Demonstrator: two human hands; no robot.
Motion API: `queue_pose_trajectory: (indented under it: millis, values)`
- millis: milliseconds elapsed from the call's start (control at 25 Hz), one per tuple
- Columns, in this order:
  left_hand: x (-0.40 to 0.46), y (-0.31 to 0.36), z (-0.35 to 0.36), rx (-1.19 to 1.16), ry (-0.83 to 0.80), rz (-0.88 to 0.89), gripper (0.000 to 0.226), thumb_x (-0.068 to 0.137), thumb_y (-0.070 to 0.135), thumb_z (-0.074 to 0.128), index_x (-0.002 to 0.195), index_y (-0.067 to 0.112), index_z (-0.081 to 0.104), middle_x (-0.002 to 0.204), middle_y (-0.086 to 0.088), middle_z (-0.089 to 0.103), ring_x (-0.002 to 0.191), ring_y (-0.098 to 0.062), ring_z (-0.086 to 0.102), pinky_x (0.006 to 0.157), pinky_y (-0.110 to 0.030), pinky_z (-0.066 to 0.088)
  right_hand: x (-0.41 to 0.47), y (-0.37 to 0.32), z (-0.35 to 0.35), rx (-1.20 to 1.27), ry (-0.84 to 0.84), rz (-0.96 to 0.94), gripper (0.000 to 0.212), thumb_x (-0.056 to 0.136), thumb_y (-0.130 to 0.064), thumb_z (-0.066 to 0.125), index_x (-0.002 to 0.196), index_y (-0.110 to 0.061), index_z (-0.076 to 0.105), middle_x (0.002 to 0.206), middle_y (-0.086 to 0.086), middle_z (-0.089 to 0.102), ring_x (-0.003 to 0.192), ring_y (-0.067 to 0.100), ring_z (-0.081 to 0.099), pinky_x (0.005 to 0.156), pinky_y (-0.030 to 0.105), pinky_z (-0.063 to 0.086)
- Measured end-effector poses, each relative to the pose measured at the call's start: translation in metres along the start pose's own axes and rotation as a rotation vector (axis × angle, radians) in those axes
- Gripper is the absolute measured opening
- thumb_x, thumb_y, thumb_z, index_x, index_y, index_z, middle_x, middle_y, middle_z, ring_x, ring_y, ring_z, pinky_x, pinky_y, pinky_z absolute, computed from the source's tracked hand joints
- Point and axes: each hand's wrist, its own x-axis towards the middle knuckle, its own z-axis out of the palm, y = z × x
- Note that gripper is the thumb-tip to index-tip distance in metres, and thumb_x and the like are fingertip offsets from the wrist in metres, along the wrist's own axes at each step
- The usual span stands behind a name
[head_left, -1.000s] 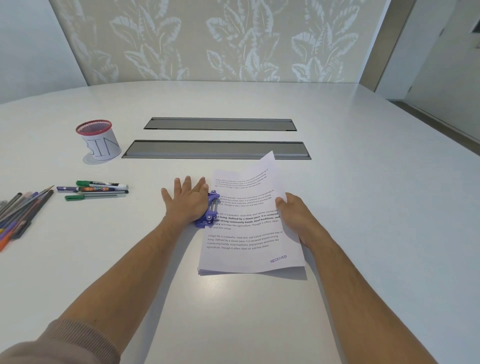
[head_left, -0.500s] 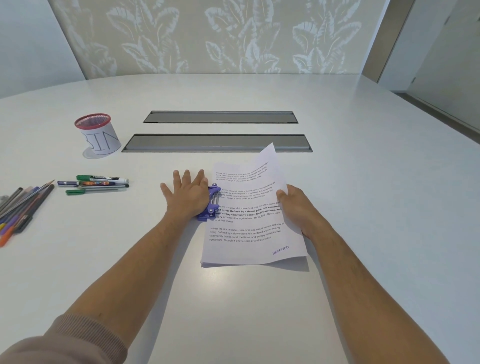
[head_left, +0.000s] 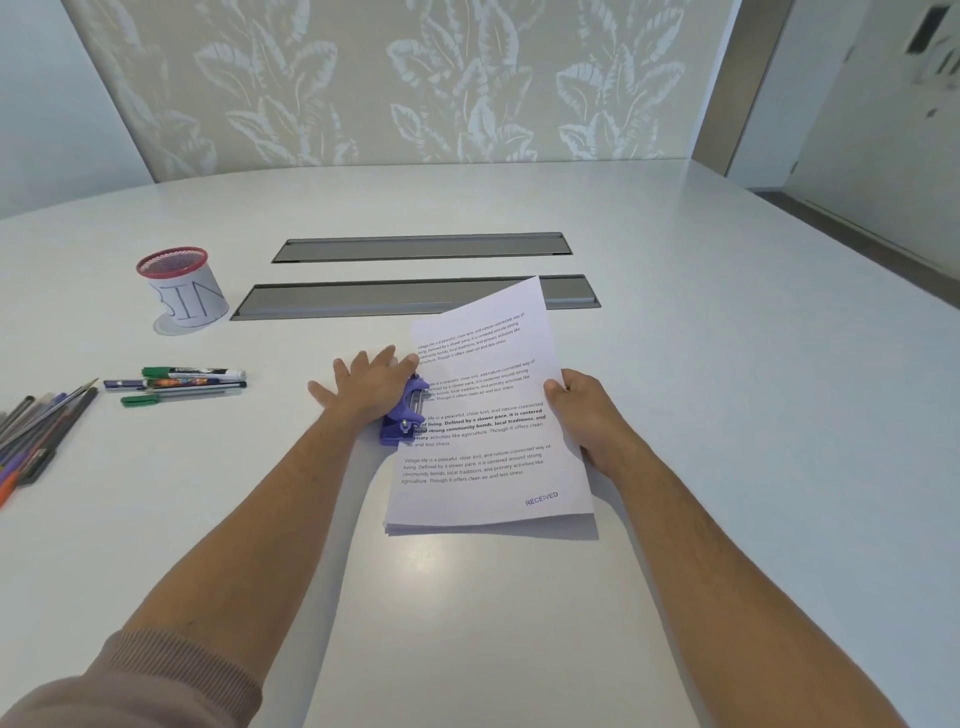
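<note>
A red-rimmed mesh cup (head_left: 184, 291), wrapped in white paper lettered "BIN", is seen standing upright beyond the purple hole punch (head_left: 402, 418) and well to its left. Only mesh is made out through its mouth; whether anything lies inside cannot be told.

The hole punch is set on the white tabletop (head_left: 727, 415). The left hand (head_left: 371, 387) is laid flat on top of it, with fingers straight and spread and the palm pressed down. A stack of printed paper (head_left: 483, 431) is met by the punch's right side, and the stack's left edge is taken in at the punch. How far in it reaches cannot be told. On the side of the stack away from the punch, its right edge is gripped by the right hand (head_left: 584, 410), with the thumb laid on the top sheet. A blue "RECEIVED" stamp is carried at the top sheet's near right corner, and a shadow is cast beneath the stack's near edge.

To the left of the punch, a few markers (head_left: 182, 384) are laid side by side; farther left, a bundle of pens (head_left: 36, 431) is cut off by the frame's edge. Beyond the punch, two grey recessed panels (head_left: 363, 301) are set into the tabletop, the nearer one partly covered by the stack's far corner.

Most of the punch is hidden under the left hand, and only its near end and metal pins are shown. The right hand's fingers are hidden beneath the paper.
</note>
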Motion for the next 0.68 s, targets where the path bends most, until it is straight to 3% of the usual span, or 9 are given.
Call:
queue_pose_trajectory:
  millis: [200, 360, 520, 680]
  values:
    - [-0.007, 0.004, -0.002, -0.019, 0.04, -0.01, 0.061, 0.082, 0.071, 0.021, 0.125, 0.043, 0.054, 0.143, -0.002, 0.044, 0.139, -0.03, 0.022, 0.105, -0.062, 0.008, 0.003, 0.0, -0.002, -0.025, 0.008, -0.003, 0.029, 0.105, -0.015, 0.039, 0.119, -0.005, 0.063, 0.115, 0.01, 0.072, 0.104, 0.028, 0.069, 0.096, 0.045, 0.054]
    - [-0.011, 0.003, -0.007, -0.08, 0.086, -0.001, 0.055, 0.083, 0.069, 0.027, 0.114, 0.039, 0.061, 0.125, -0.001, 0.057, 0.126, -0.028, 0.036, 0.098, -0.054, 0.02, 0.0, -0.003, -0.01, -0.044, 0.028, -0.011, 0.029, 0.105, -0.014, 0.039, 0.118, -0.007, 0.063, 0.115, 0.009, 0.072, 0.103, 0.026, 0.07, 0.092, 0.039, 0.055]
    - [-0.017, 0.008, -0.012, -0.181, 0.139, 0.026, 0.052, 0.085, 0.07, 0.032, 0.111, 0.036, 0.062, 0.113, 0.003, 0.06, 0.123, -0.024, 0.039, 0.095, -0.049, 0.027, -0.006, -0.006, -0.031, -0.016, 0.072, -0.055, 0.029, 0.105, -0.014, 0.04, 0.121, -0.008, 0.064, 0.117, 0.008, 0.071, 0.108, 0.026, 0.068, 0.101, 0.045, 0.05]
    - [-0.03, 0.032, -0.024, -0.38, 0.264, 0.297, 0.049, 0.092, 0.059, 0.042, 0.114, 0.022, 0.066, 0.116, 0.004, 0.063, 0.115, -0.024, 0.054, 0.1, -0.043, 0.039, -0.015, -0.018, -0.052, 0.002, 0.086, -0.14, 0.028, 0.105, -0.016, 0.041, 0.118, -0.01, 0.065, 0.114, 0.005, 0.073, 0.105, 0.023, 0.07, 0.096, 0.043, 0.054]
